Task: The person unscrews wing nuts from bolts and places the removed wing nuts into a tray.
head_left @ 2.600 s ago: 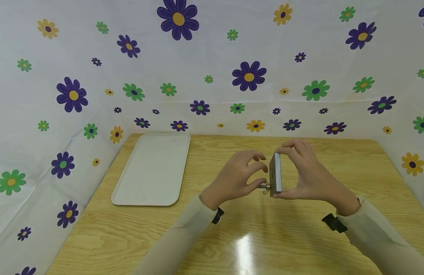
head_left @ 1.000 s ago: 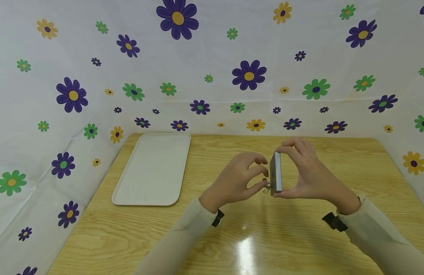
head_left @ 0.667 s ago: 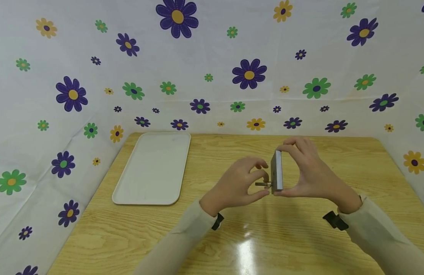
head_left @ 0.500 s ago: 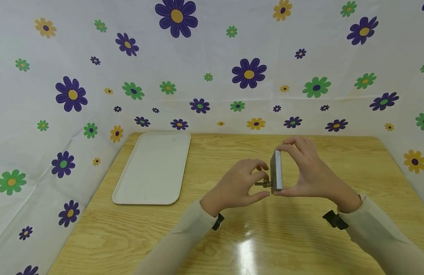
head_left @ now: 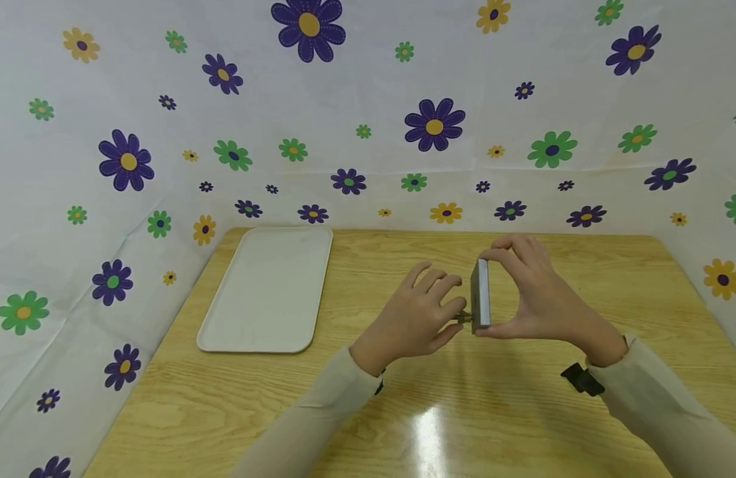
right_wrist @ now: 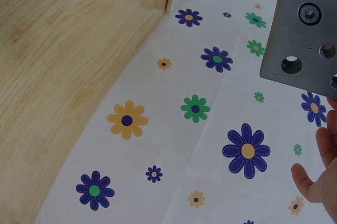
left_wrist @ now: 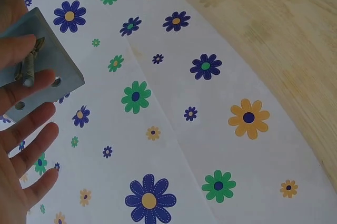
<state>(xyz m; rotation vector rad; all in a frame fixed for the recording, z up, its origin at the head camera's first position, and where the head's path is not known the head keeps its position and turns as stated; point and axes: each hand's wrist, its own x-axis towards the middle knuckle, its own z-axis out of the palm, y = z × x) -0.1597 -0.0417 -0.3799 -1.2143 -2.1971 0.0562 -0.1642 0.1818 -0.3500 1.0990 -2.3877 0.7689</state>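
Note:
My right hand (head_left: 537, 299) holds a grey metal plate (head_left: 482, 295) upright above the table, gripping its top and bottom edges between fingers and thumb. Round holes and a hex-socket bolt head (right_wrist: 309, 14) show on the plate's face in the right wrist view. A threaded bolt (left_wrist: 28, 76) sticks out of the opposite face, carrying a brass-coloured wing nut (left_wrist: 39, 45). The thumb and index finger of my left hand (head_left: 406, 322) pinch about this wing nut, partly covering it. Its other fingers are spread apart.
A white rectangular tray (head_left: 263, 292) lies on the left of the wood-grain table (head_left: 368, 411). White cloth (head_left: 368, 86) with printed flowers hangs behind the table and at both sides. Dark straps sit on both sleeves.
Half a second ago, the left thumb and index finger were further apart, with the bolt visible between them. They have closed about the wing nut, and the other fingers have spread. The plate stays nearly still.

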